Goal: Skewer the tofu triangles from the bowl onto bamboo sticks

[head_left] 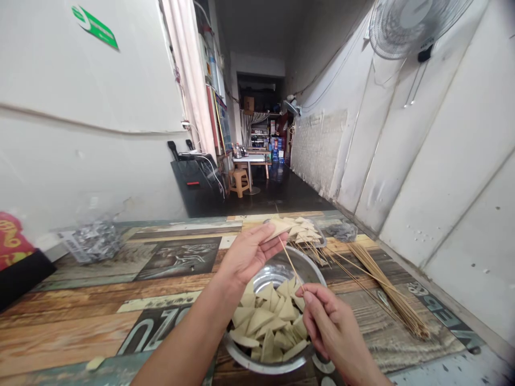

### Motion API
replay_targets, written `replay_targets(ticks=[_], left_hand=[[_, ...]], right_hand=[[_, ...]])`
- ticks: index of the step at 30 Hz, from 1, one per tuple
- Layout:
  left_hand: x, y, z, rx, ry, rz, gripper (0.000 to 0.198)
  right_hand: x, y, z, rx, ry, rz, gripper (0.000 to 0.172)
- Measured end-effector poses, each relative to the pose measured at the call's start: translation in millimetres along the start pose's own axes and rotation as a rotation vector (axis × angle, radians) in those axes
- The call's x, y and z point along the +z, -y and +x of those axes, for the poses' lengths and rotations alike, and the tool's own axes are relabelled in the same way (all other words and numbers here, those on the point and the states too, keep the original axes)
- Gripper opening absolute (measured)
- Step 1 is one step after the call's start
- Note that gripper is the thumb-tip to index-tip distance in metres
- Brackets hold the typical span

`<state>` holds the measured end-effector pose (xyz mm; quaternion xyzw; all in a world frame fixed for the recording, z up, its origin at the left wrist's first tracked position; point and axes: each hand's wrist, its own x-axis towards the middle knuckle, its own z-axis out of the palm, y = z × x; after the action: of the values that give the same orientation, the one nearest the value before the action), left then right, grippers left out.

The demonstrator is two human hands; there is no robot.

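Note:
Over a steel bowl [319, 271], my left hand [247, 254] pinches a pale triangular tofu slice [278, 227] between thumb and fingers. My right hand [328, 316] grips the lower part of a thin bamboo skewer [292, 264]. The skewer slants up to the left, its far end at the slice; how deep it goes in, I cannot tell. Many loose tofu triangles [269, 321] fill the front of the bowl. Behind it, skewered tofu slices [303, 231] lie in a second metal dish [323, 239], their sticks pointing toward me.
A bundle of bamboo skewers [388, 289] lies on the wood-patterned table [169, 292] at right, near a crumpled grey plastic bag [343, 231]. Leftward stands a clear container of small packets [92, 241]. One pale scrap [95, 363] rests at the front left. A wall runs along the right.

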<state>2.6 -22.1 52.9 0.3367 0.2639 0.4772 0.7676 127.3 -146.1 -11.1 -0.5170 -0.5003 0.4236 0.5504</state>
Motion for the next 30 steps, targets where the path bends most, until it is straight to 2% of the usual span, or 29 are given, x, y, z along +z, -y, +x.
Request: replay_targets(ticks=[10,20,30], left_hand=[[1.8,1.9,-2.6,-0.009,0.014,0.018,0.009],[6.3,2.6,-5.5,0.052,-0.007,0.115,0.010],[5.3,4.1,-5.1,0.072,0.025,0.148,0.014]], right_hand=[[2.1,-2.7,1.1,0.022,-0.011,0.063,0.027],[5.5,-0.6,3.2,0.033,0.005,0.149,0.025],[11.6,-4.4,5.6,0.021,0.003,0.186,0.028]])
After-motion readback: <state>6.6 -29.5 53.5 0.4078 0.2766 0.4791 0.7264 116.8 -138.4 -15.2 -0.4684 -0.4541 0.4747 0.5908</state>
